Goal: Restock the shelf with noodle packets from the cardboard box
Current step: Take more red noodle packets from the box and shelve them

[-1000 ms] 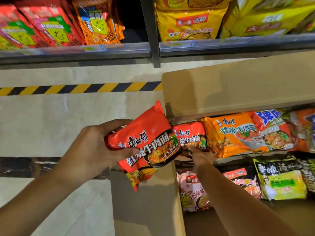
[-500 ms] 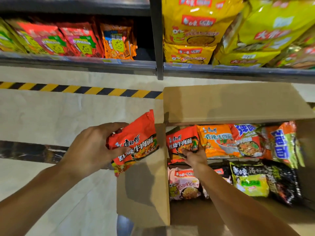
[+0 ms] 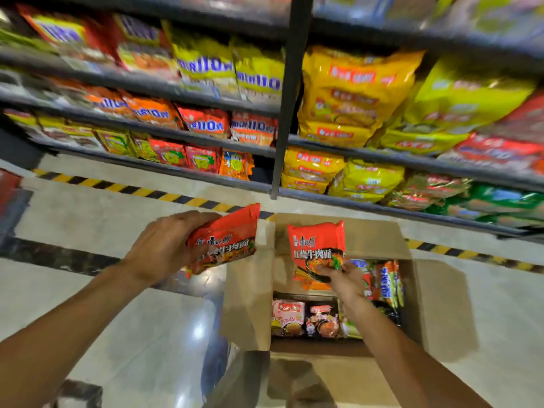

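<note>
Above the cardboard box (image 3: 435, 301), two red noodle packets, one pinched in each hand's fingers

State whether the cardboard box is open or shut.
Open: the cardboard box has its flaps folded outward, with noodle packets visible inside.

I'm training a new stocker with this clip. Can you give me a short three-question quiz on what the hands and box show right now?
1. True or false: both hands hold a red noodle packet.
2. Which hand is over the open brown cardboard box? A) left B) right
3. Fill in: the floor tape by the shelving is yellow and ____.

Key:
1. True: left hand grips one red noodle packet, right hand another.
2. B.
3. Black, on the striped floor tape.
</note>
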### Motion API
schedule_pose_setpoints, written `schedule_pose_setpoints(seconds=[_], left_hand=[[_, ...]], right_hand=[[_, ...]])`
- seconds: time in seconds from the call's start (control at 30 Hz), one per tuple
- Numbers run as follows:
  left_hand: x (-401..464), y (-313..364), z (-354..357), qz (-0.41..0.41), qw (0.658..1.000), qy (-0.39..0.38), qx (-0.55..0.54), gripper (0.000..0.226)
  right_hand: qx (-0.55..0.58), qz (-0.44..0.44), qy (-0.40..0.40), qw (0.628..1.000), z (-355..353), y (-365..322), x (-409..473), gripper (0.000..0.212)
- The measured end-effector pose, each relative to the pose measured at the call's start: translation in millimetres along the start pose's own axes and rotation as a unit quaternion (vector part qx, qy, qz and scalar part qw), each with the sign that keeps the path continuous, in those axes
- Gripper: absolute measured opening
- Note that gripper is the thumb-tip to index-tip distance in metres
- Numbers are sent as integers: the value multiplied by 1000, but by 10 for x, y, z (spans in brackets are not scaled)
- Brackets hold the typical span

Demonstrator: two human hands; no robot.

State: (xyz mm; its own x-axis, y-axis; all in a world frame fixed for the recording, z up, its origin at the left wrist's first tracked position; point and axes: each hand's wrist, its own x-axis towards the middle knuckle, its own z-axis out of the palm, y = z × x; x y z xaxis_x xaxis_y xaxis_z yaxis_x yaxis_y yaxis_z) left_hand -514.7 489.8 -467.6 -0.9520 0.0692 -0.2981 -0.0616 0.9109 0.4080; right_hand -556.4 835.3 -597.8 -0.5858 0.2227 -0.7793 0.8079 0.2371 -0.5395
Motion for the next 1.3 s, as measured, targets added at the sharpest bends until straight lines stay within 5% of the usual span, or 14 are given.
schedule_pose_setpoints(seconds=[0.5,0.63,0.8,1.03,1.3], left_hand=[[-1247,835,-2541,114,970,215,-16,62],[-1561,1144,-2915,128,958,258,2,62],[-1988,1399,-3245,100,959,255,-72,59],[-2823,1551,-3523,28,916,334,-221,49],[-3668,1194,-3735,-38,850,439,-290,42]], right_hand=[[158,-218,-83,960,-1053,-1681,-2908,20],[172,-279,-116,938,-1248,-1904,-3261,75],[192,-356,-151,902,-1386,-2130,-3675,100],[196,-397,-227,867,-1137,-2393,-4085,122],[136,-432,-313,835,-526,-2562,-4739,111]])
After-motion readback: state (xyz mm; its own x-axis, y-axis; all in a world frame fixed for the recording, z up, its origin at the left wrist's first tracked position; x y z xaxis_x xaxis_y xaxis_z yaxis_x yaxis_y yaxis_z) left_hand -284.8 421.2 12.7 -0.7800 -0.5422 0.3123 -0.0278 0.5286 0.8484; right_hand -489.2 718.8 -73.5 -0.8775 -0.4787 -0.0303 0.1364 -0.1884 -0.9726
